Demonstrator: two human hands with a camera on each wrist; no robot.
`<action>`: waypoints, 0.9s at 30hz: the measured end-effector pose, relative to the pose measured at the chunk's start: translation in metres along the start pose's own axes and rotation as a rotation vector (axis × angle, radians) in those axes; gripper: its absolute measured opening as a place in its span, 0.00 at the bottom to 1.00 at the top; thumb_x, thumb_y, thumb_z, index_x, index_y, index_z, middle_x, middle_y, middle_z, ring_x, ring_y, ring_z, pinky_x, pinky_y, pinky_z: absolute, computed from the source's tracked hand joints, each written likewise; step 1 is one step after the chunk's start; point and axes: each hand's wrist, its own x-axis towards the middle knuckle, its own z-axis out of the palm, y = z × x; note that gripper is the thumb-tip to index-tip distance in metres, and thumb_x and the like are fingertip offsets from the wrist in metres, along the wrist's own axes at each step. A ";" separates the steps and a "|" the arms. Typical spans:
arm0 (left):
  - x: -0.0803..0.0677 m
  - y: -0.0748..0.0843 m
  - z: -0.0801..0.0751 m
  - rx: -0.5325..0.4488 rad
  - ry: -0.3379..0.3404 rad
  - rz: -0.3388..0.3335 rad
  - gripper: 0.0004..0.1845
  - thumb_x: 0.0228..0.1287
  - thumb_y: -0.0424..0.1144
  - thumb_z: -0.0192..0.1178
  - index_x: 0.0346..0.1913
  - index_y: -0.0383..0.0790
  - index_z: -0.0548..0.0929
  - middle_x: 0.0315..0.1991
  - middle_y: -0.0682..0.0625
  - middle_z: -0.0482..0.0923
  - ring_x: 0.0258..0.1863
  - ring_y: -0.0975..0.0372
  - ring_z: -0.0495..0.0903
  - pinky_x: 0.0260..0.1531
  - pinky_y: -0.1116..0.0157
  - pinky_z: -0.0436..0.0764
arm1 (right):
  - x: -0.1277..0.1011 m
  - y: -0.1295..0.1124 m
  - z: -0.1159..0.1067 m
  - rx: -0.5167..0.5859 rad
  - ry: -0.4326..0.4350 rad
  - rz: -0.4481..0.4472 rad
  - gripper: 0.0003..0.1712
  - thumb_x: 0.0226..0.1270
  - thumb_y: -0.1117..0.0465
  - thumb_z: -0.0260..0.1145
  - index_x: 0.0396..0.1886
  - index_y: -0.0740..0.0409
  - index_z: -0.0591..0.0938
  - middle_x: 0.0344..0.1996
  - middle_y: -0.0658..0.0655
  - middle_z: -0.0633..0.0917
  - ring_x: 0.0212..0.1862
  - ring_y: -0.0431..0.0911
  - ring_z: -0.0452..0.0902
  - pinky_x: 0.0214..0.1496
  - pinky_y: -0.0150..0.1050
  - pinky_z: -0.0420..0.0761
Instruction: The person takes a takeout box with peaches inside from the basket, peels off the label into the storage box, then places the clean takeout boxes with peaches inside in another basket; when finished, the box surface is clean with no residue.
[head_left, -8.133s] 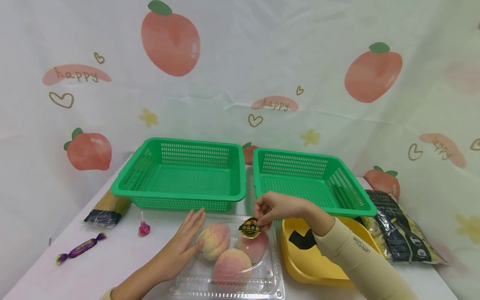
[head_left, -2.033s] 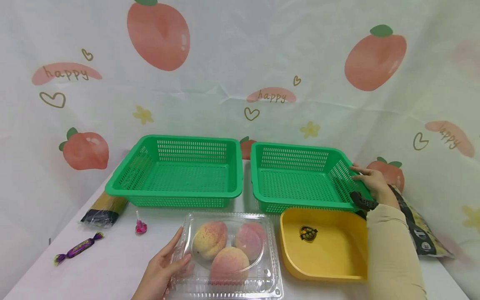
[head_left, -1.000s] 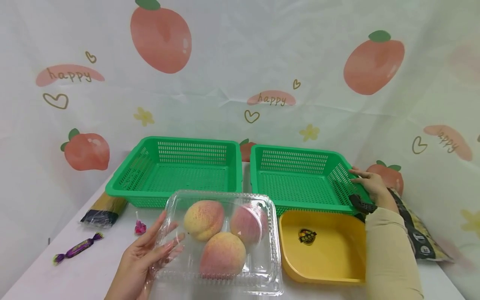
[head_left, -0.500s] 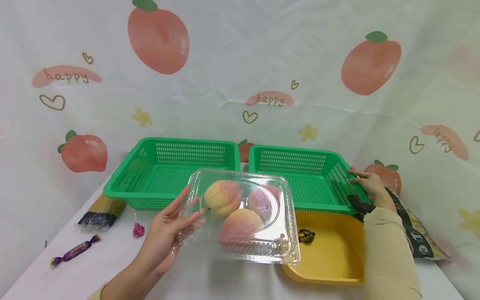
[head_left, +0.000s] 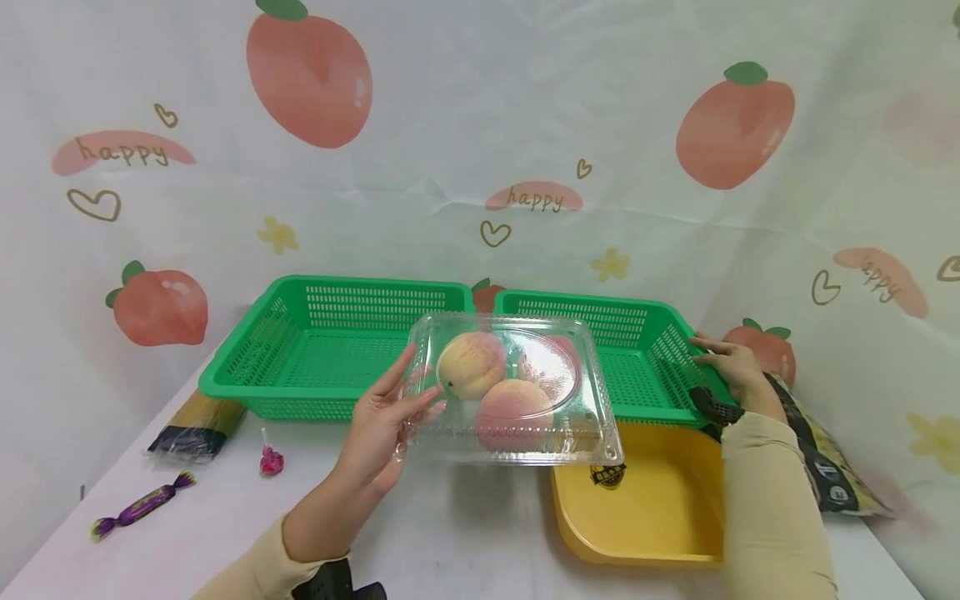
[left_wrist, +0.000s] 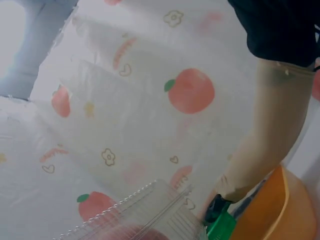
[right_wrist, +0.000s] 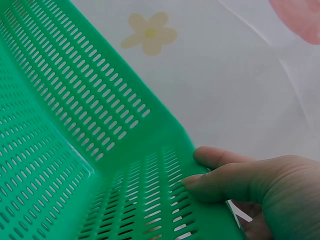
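My left hand point(head_left: 378, 425) grips the left edge of a clear plastic fruit box point(head_left: 442, 442) with its thumb on top. Through its lid three peaches point(head_left: 472, 367) show, yellow and pink. The box is raised over the table, overlapping the front of both green baskets in the head view; its clear corner point(left_wrist: 170, 205) enters the left wrist view at the bottom. At the far right, my right hand point(head_left: 738, 371) holds the right rim of the right green basket point(head_left: 637, 387). In the right wrist view, thumb and fingers pinch that rim from either side.
A left green basket point(head_left: 337, 358) stands beside the other. In front is a yellow basin point(head_left: 652, 500) with a black-and-gold label point(head_left: 607, 475) inside. At left lie a noodle-like packet point(head_left: 197, 425), a lollipop point(head_left: 271, 460) and a purple wrapped candy point(head_left: 144, 505); a dark bag point(head_left: 821, 454) lies right.
The label went from the box top, by my right hand, into the yellow basin. My right hand moved to the basket rim. My left hand then lifted the box forward and to the right.
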 end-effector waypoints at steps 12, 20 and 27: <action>0.032 -0.012 0.027 -0.057 0.007 -0.013 0.37 0.60 0.23 0.55 0.70 0.54 0.61 0.74 0.52 0.46 0.51 0.64 0.79 0.18 0.84 0.69 | 0.001 0.000 0.000 -0.017 0.008 0.013 0.28 0.72 0.60 0.52 0.67 0.68 0.61 0.71 0.62 0.51 0.73 0.63 0.40 0.53 0.28 0.77; 0.049 -0.018 0.047 -0.125 0.011 -0.015 0.37 0.61 0.23 0.54 0.71 0.51 0.60 0.75 0.50 0.46 0.27 0.73 0.82 0.14 0.83 0.64 | 0.000 0.001 0.000 -0.013 0.009 0.017 0.28 0.71 0.61 0.52 0.67 0.69 0.61 0.71 0.62 0.50 0.73 0.62 0.40 0.64 0.44 0.71; 0.063 -0.022 0.062 -0.162 0.017 -0.017 0.37 0.60 0.22 0.55 0.71 0.48 0.60 0.75 0.51 0.43 0.21 0.72 0.80 0.14 0.83 0.64 | 0.000 -0.001 0.001 0.006 0.013 0.013 0.29 0.71 0.62 0.53 0.67 0.70 0.60 0.71 0.63 0.51 0.72 0.63 0.43 0.45 0.22 0.78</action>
